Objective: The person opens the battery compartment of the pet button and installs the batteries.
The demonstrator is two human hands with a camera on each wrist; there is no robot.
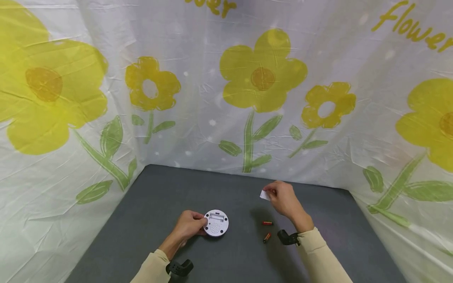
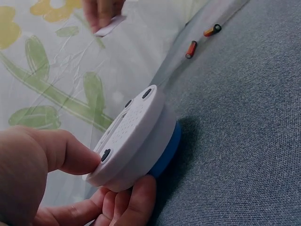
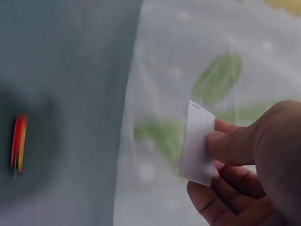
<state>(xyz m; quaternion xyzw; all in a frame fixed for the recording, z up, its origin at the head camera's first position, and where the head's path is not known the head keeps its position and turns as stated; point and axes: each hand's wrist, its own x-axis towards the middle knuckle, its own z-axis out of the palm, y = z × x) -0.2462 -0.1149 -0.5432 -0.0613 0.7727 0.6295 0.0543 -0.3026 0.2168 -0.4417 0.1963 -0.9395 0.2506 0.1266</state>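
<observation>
Left hand (image 2: 56,179) seen closest; a round white device (image 2: 134,139) with a blue rim is clamped at its edge between thumb and curled fingers, back face up, open battery bay (image 1: 216,216) exposed on the side away from the grip; device rests on the grey mat (image 1: 230,188). Right hand (image 1: 284,200) is raised above the mat; a small white cover (image 3: 197,143) is pinched between thumb and fingers, long axis upright in the wrist view. Two red batteries (image 1: 267,223) (image 1: 267,237) are noted lying between the hands, below the right grip and nearer to it; device lies well leftward of that grip. Flowered sheet (image 1: 247,98) is hung behind.
</observation>
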